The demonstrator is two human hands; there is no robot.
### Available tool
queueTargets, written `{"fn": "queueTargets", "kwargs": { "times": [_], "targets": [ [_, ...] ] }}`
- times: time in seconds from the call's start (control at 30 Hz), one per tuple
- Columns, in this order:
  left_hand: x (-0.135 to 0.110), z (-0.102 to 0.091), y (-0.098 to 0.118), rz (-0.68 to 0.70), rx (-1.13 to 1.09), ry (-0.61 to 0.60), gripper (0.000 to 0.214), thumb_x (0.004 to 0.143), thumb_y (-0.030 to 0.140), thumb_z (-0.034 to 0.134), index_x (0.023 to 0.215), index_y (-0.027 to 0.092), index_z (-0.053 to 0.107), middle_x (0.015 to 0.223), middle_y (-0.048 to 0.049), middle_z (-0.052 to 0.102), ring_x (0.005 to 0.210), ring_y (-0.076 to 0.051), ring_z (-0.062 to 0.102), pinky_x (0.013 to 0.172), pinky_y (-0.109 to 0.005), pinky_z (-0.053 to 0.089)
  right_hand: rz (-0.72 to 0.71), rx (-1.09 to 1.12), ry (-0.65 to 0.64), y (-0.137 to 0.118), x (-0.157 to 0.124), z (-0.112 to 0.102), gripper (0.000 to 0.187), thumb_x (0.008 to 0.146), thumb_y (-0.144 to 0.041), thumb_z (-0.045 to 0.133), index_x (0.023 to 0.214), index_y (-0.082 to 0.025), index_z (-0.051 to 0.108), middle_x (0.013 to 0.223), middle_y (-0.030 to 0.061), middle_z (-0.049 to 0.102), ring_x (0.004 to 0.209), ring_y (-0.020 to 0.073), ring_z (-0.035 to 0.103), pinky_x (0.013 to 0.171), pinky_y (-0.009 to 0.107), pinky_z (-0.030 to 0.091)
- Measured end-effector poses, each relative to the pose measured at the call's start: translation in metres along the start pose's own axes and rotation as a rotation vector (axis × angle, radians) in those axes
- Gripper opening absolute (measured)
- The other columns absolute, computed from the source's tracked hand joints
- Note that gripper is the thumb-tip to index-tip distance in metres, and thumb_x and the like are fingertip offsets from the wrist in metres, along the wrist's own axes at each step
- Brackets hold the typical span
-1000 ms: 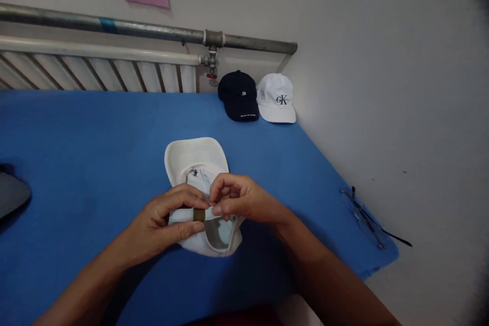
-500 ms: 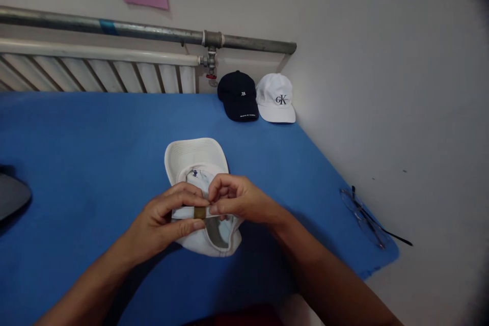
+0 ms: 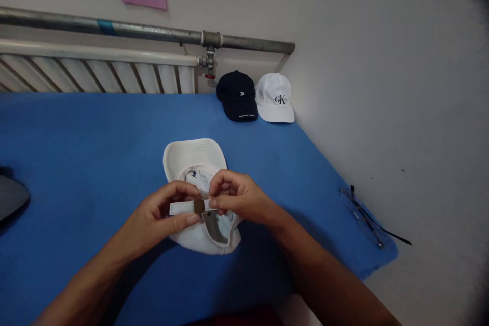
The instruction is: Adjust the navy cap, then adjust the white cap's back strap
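Observation:
A white cap (image 3: 193, 155) lies upside down on the blue table (image 3: 95, 137), brim pointing away from me. Its white back strap (image 3: 179, 208) carries a small brass buckle (image 3: 199, 206). My left hand (image 3: 160, 216) pinches the strap at the buckle between thumb and fingers. My right hand (image 3: 237, 198) pinches the strap's other side, just right of the buckle. Both hands hover over the cap's rear opening, with the strap lifted slightly off the cap.
A dark navy cap (image 3: 237, 96) and a white cap with a logo (image 3: 277, 98) sit at the table's far right corner. Eyeglasses (image 3: 362, 214) lie at the right edge. A dark object (image 3: 11, 196) shows at the left edge. A radiator and pipe (image 3: 114, 30) run behind.
The strap's left end has come further out to the left of the buckle, and both hands have risen slightly above the cap.

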State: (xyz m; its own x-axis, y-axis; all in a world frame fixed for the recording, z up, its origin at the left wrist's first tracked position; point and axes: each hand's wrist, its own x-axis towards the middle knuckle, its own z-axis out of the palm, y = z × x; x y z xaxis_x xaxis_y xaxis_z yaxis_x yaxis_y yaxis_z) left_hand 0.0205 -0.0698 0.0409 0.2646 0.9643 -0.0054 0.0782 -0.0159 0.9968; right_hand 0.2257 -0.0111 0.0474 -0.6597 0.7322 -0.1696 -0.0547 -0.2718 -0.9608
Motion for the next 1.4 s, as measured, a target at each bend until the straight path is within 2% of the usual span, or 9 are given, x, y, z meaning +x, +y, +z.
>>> {"fn": "queueTargets", "kwargs": {
  "times": [0.1,0.3,0.4,0.57,0.73,0.9,1.13,1.27,1.4],
  "targets": [
    [-0.001,-0.002,0.005,-0.052,-0.087,0.008,0.015,0.086,0.036,0.064,0.090,0.021,0.061,0.101,-0.0038,0.064,0.091,-0.016,0.058,0.074,-0.026,0.046,-0.029,-0.020,0.024,-0.001,-0.001,-0.001,0.016,0.067,-0.017,0.070,0.075,-0.018,0.057,0.062,-0.0065,0.056,0.052,0.0060,0.052,0.051,0.018,0.043],
    [-0.001,-0.006,0.005,-0.161,-0.020,-0.109,0.028,0.091,0.041,0.056,0.076,0.018,0.054,0.083,-0.0007,0.057,0.073,-0.011,0.047,0.065,-0.024,0.038,-0.054,-0.089,0.028,-0.003,-0.003,-0.002,0.014,0.069,-0.017,0.070,0.075,-0.018,0.057,0.063,-0.0062,0.056,0.053,0.0060,0.052,0.054,0.020,0.043],
    [-0.001,-0.005,0.003,-0.196,-0.015,-0.144,0.029,0.090,0.043,0.057,0.077,0.018,0.055,0.076,0.0005,0.052,0.069,-0.011,0.043,0.062,-0.024,0.034,0.017,-0.130,0.001,-0.007,-0.004,-0.001,0.013,0.072,-0.024,0.069,0.078,-0.017,0.059,0.065,-0.0052,0.056,0.055,0.0071,0.053,0.055,0.021,0.044],
    [-0.001,-0.003,0.004,-0.225,-0.044,-0.194,0.029,0.086,0.044,0.061,0.077,0.017,0.057,0.077,-0.0005,0.053,0.071,-0.012,0.045,0.063,-0.025,0.034,0.166,-0.247,-0.164,-0.013,-0.005,0.000,0.021,0.074,-0.034,0.072,0.076,-0.016,0.062,0.064,-0.0043,0.058,0.055,0.0072,0.050,0.052,0.021,0.039],
    [0.002,-0.006,0.001,-0.268,-0.100,-0.118,0.035,0.088,0.048,0.057,0.076,0.016,0.062,0.080,-0.0023,0.057,0.075,-0.014,0.048,0.068,-0.026,0.036,0.143,-0.256,-0.193,-0.008,-0.002,-0.004,0.021,0.075,-0.033,0.072,0.074,-0.016,0.061,0.058,-0.0068,0.050,0.054,0.0057,0.040,0.050,0.020,0.029],
    [0.005,-0.008,0.000,-0.309,-0.174,-0.062,0.050,0.085,0.061,0.051,0.073,0.014,0.066,0.071,-0.0042,0.057,0.067,-0.014,0.047,0.063,-0.028,0.037,0.117,-0.315,-0.137,-0.001,0.002,-0.004,0.028,0.071,-0.040,0.074,0.071,-0.015,0.062,0.063,-0.0044,0.051,0.061,0.0081,0.044,0.055,0.021,0.031],
    [0.005,-0.003,0.002,-0.350,-0.159,-0.092,0.035,0.068,0.040,0.079,0.081,0.016,0.057,0.067,0.0032,0.052,0.061,-0.009,0.043,0.056,-0.022,0.032,0.099,-0.380,-0.111,0.002,0.004,-0.003,0.027,0.069,-0.039,0.074,0.067,-0.015,0.061,0.063,-0.0042,0.052,0.063,0.0088,0.044,0.057,0.022,0.033],
    [0.005,-0.002,0.002,-0.357,-0.031,-0.159,0.032,0.077,0.042,0.070,0.095,0.016,0.062,0.075,0.0007,0.057,0.067,-0.011,0.048,0.060,-0.024,0.035,0.093,-0.387,-0.097,0.004,0.005,-0.003,0.023,0.069,-0.034,0.073,0.066,-0.015,0.061,0.064,-0.0042,0.053,0.064,0.0086,0.046,0.060,0.022,0.035],
    [0.005,-0.004,0.004,-0.349,0.113,-0.272,0.028,0.085,0.042,0.059,0.085,0.014,0.065,0.072,0.0010,0.052,0.065,-0.012,0.044,0.059,-0.025,0.033,0.112,-0.404,-0.104,0.002,0.004,-0.001,0.019,0.069,-0.030,0.072,0.067,-0.016,0.061,0.063,-0.0047,0.053,0.062,0.0082,0.045,0.059,0.021,0.034]
  ]
}}
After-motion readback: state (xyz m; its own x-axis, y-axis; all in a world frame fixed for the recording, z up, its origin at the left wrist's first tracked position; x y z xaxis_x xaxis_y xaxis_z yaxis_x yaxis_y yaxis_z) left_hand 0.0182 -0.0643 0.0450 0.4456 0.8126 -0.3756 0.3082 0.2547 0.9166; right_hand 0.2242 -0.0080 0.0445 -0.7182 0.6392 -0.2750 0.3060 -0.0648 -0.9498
